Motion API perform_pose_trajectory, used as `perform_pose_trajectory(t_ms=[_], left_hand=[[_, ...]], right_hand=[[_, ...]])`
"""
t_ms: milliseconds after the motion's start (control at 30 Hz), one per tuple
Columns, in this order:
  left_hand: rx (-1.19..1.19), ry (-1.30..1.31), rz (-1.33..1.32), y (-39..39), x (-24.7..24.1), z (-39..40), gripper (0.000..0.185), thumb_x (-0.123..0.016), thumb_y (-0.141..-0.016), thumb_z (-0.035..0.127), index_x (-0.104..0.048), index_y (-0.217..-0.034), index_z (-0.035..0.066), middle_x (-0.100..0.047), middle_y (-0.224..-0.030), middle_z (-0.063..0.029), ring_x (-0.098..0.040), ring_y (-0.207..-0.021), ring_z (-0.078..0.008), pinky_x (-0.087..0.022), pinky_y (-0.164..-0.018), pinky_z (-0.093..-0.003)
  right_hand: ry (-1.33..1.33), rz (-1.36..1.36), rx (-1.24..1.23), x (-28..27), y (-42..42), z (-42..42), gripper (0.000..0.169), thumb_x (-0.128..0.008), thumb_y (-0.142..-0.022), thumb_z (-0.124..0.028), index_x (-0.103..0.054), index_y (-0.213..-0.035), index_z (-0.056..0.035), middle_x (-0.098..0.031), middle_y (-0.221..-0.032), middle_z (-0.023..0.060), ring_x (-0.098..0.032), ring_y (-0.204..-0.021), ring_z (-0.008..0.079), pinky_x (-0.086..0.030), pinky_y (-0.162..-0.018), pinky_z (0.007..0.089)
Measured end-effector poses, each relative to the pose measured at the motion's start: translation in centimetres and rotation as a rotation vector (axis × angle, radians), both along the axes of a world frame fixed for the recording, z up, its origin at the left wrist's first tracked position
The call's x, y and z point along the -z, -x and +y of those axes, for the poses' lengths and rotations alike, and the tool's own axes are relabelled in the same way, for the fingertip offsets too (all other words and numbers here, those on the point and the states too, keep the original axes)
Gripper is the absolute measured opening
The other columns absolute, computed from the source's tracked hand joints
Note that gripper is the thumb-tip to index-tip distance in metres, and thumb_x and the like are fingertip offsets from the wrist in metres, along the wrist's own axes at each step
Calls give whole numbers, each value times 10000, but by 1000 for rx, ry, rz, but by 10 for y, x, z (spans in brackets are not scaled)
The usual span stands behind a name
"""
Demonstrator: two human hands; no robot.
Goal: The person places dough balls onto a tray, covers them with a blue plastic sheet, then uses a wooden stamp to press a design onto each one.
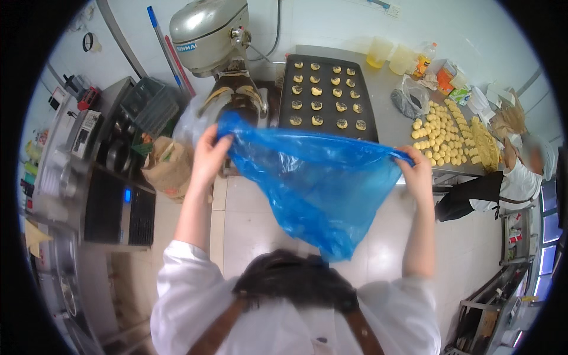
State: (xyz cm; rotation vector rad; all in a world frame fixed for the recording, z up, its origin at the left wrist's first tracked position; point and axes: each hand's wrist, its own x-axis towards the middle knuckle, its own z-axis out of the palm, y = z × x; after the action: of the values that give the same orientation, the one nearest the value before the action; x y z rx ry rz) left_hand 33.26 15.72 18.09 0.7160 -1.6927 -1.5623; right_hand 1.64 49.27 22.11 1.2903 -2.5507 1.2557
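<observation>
A translucent blue plastic bag is stretched wide between my two hands, its lower part hanging in a crumpled point in front of my dark apron. My left hand pinches the bag's upper left corner. At the upper right corner, my right hand grips the bag's edge. Just beyond the bag lies a dark baking tray with rows of small round dough pieces topped with dark seeds. The bag hides the tray's near edge.
Left of the tray stands a stand mixer. Small dough balls cover the steel table at right, near a bag of dark seeds and pitchers. Another person works at the far right. A brown paper sack sits at left.
</observation>
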Motion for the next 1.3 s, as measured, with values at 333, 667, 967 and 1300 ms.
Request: perform_pose_trajectory(t_ms=[333,667,967,1300], left_hand=[[326,296,-340,-62,74,-33,207,-717,-897,118,-659,-1067,15,-657,-957,-63,-626,-899,-147,-507,-783,-298],[131,389,-436,33,54,-89,121,-699,-886,119,-682,-936,11,-676,-750,-54,-614,-609,-159,-478,-571,-290],[63,-111,-236,280,87,-219,170,-606,-976,85,-579,-1077,-49,-672,-795,-120,-693,-564,-190,-529,-463,-272],[-331,198,-486,493,145,-359,219,-643,-937,196,-668,-1010,-9,-730,-795,-114,-713,-589,-191,-547,-576,-311]], right_hand=[[-514,144,-158,62,-61,41,215,-760,-764,-86,-700,-967,-47,-675,-960,158,-631,-922,354,-510,-814,433],[-369,-587,52,36,53,10,273,-849,-759,-229,-713,-913,-50,-637,-785,19,-565,-759,124,-468,-694,284],[-358,-680,111,93,330,-159,272,-796,-787,-205,-690,-988,-56,-624,-724,6,-559,-580,93,-424,-500,233],[-16,-621,296,203,529,-356,215,-713,-825,-67,-641,-1007,22,-695,-807,94,-661,-601,149,-481,-518,264]])
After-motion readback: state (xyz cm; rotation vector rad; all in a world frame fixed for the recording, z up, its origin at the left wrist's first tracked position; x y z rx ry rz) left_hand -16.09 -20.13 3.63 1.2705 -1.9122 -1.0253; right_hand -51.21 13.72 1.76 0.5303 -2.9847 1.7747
